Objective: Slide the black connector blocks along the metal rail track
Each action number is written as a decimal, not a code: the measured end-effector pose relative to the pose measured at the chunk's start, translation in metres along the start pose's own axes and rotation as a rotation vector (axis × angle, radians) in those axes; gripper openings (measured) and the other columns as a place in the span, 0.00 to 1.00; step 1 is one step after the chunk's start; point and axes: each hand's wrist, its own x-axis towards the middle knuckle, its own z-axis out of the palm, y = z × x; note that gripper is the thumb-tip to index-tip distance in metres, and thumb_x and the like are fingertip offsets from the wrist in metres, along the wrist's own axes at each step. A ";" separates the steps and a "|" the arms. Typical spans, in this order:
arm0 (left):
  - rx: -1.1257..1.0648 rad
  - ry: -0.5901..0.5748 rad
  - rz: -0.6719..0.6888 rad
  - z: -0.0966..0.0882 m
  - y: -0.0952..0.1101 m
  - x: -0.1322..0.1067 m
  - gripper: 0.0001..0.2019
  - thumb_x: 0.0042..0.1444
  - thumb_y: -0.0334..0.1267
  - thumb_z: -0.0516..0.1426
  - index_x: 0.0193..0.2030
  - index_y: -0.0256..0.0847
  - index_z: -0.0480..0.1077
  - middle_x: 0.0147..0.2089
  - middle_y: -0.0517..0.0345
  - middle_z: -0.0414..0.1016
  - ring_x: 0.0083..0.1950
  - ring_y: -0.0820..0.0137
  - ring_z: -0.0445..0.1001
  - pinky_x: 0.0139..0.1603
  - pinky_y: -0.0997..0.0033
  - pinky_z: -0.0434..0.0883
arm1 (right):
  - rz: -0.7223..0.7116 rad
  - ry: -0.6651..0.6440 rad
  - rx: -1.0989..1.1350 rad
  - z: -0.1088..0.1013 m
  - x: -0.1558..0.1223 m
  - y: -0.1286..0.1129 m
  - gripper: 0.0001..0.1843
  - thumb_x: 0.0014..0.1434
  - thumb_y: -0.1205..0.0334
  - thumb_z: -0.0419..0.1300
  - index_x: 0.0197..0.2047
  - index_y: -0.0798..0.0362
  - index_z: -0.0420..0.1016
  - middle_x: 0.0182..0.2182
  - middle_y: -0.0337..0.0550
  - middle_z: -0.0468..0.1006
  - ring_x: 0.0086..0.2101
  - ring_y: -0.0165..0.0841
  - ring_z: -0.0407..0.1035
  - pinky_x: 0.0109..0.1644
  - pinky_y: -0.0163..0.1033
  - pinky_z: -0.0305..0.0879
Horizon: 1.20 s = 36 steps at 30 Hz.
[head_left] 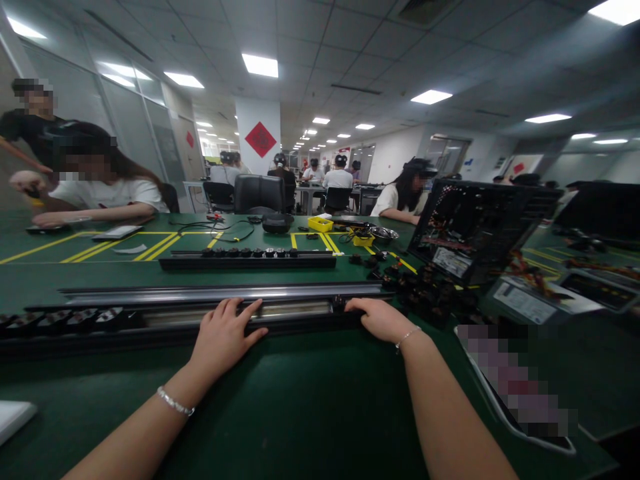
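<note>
A long black track with a pale inner channel (295, 310) lies across the green table in front of me. Over its near edge rests my left hand (225, 337), fingers spread and holding nothing. At the track's right end, the curled fingers of my right hand (383, 320) are on a small black part (339, 305) seated in the channel; the fingertips are partly hidden. Several black lamp-like units with shiny faces (83, 319) sit in the left stretch of the same track. Just behind it lies a second track with a bare silvery channel (220, 292).
A shorter black track (247, 261) holding several units lies farther back. Right of my hand are a pile of black parts (430, 293), an open computer case (480, 227), a power supply (525, 297) and a tablet-like device (515, 387). Yellow trays (320, 224) and people are beyond.
</note>
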 end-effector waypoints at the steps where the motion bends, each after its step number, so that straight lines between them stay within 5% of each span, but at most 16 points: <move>1: 0.002 0.001 0.000 -0.001 0.000 0.000 0.30 0.54 0.60 0.45 0.62 0.54 0.57 0.58 0.45 0.64 0.60 0.52 0.60 0.50 0.52 0.62 | 0.004 -0.001 0.003 0.000 0.000 0.000 0.28 0.45 0.74 0.48 0.46 0.44 0.74 0.49 0.36 0.74 0.49 0.35 0.66 0.55 0.39 0.57; 36: 0.012 0.018 0.009 -0.001 0.001 0.000 0.29 0.55 0.59 0.46 0.62 0.53 0.58 0.58 0.45 0.64 0.60 0.52 0.60 0.51 0.52 0.63 | 0.031 0.006 0.101 -0.004 -0.001 0.008 0.24 0.44 0.76 0.47 0.40 0.47 0.75 0.41 0.36 0.77 0.43 0.32 0.68 0.49 0.35 0.59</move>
